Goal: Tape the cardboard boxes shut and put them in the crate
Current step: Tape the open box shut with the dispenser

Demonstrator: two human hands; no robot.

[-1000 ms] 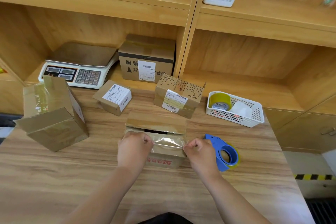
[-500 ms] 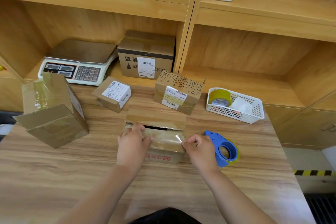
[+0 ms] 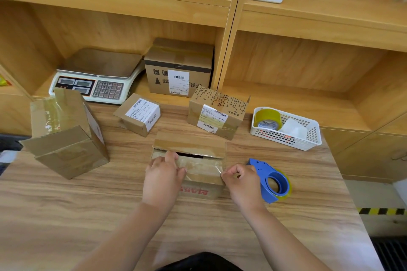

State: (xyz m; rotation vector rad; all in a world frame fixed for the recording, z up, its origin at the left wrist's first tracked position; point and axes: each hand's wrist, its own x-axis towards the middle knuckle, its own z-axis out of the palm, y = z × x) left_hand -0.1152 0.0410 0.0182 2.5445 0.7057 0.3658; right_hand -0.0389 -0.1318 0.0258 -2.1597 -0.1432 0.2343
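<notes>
A small cardboard box (image 3: 201,174) with red print on its near side stands in the middle of the table, a dark gap showing between its top flaps. My left hand (image 3: 163,178) lies on the left of the near flap, fingers reaching to the gap. My right hand (image 3: 240,179) pinches the right end of a clear tape strip (image 3: 204,166) stretched across that flap. A blue tape dispenser (image 3: 272,180) lies just right of my right hand. No crate is in view.
A large taped box (image 3: 66,136) stands at the left. Two labelled boxes (image 3: 139,114) (image 3: 217,114) sit behind the middle one, another (image 3: 179,68) in the shelf beside a scale (image 3: 94,77). A white basket (image 3: 286,130) with tape rolls sits right.
My left hand slid up the near flap toward the gap. The right hand stayed at the tape's right end. The camera tipped slightly.
</notes>
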